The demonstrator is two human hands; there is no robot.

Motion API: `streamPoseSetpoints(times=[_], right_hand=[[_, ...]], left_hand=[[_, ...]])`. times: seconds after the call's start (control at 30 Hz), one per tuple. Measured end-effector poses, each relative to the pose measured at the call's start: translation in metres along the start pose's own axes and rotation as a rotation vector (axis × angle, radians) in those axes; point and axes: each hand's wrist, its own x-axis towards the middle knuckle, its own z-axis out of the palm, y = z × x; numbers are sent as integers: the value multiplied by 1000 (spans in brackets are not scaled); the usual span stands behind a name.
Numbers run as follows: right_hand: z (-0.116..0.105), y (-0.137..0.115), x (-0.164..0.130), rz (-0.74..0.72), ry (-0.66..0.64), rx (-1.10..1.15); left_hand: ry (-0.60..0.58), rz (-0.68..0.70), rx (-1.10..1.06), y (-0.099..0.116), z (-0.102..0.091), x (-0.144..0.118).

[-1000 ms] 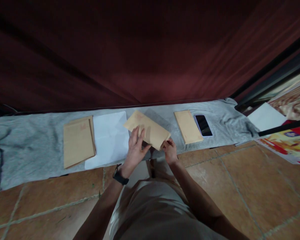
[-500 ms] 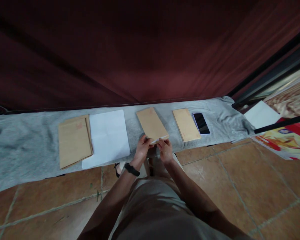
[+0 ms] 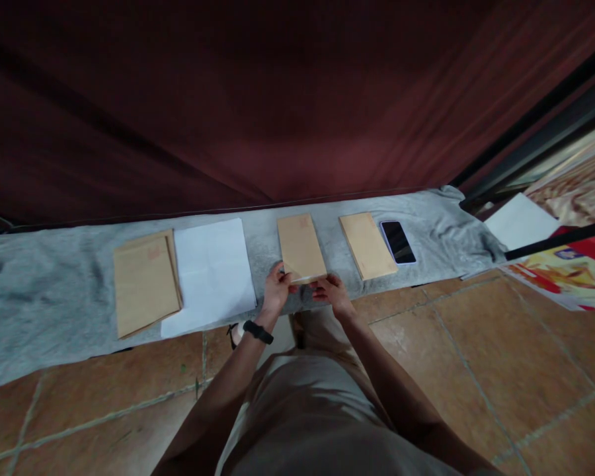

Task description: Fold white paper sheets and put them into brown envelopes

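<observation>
A brown paper envelope [image 3: 301,244] lies in front of me on the grey cloth, its near end towards my body and a pale edge showing there. My left hand [image 3: 277,287] grips its near left corner, thumb and fingers closed on the edge. At the near right corner, my right hand [image 3: 331,291] has its fingers closed on the edge too. To the right lies a second envelope [image 3: 368,244], beside a phone [image 3: 398,242] with a dark screen. On the left are white paper sheets [image 3: 213,271] and a small pile of brown envelopes [image 3: 145,284].
The narrow surface under the grey cloth [image 3: 44,291] runs along a dark red curtain [image 3: 297,132]. At the right stand dark bars [image 3: 540,142], with a white sheet [image 3: 520,221] and a red and yellow printed package [image 3: 570,271] near them. Brown tiles [image 3: 441,357] cover the floor.
The envelope in my hands has turned from a slant to nearly straight, and its near end looks flatter. My hands have moved slightly apart, to its two near corners.
</observation>
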Motion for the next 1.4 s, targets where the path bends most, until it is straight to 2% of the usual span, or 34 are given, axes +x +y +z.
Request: streamPoseSetpoints(times=[0.1, 0.17, 0.27, 0.4, 0.5, 0.6, 0.77, 0.83, 0.97, 1.03, 1.13, 1.27, 1.4], right_hand=[[-10, 0, -7, 22, -5, -122], [-17, -2, -13, -82, 37, -312], [-24, -8, -21, -329, 75, -572], [-25, -15, -19, -676, -66, -833], [-24, -12, -10, -799, -211, -948], [-25, -7, -2, -823, -294, -1057], [-33, -6, 3, -818, -339, -1112], [-37, -7, 3, -820, -357, -1098], [-40, -7, 4, -831, -379, -1079], [-40, -7, 3, -835, -374, -1071], [-38, -7, 2, -842, -369, -1054], [-34, -8, 3, -851, -348, -1031], [-24, -12, 8, -848, -335, -1049]], left_hand=[[6, 15, -9, -3, -2, -1], [5, 15, 1, -4, -2, -1], [-3, 28, 78, -2, -3, -2], [19, 34, 166, 2, -1, -4], [44, 41, 209, 4, 0, -8], [70, 70, 262, 5, -1, -13], [79, 104, 373, 1, -5, -15], [103, 206, 468, -2, -7, -14], [181, 512, 726, -10, -11, -14], [177, 597, 802, -11, -12, -18], [102, 690, 849, -9, -10, -26], [-130, 895, 1038, -6, -2, -33], [-216, 908, 1220, -10, 1, -32]])
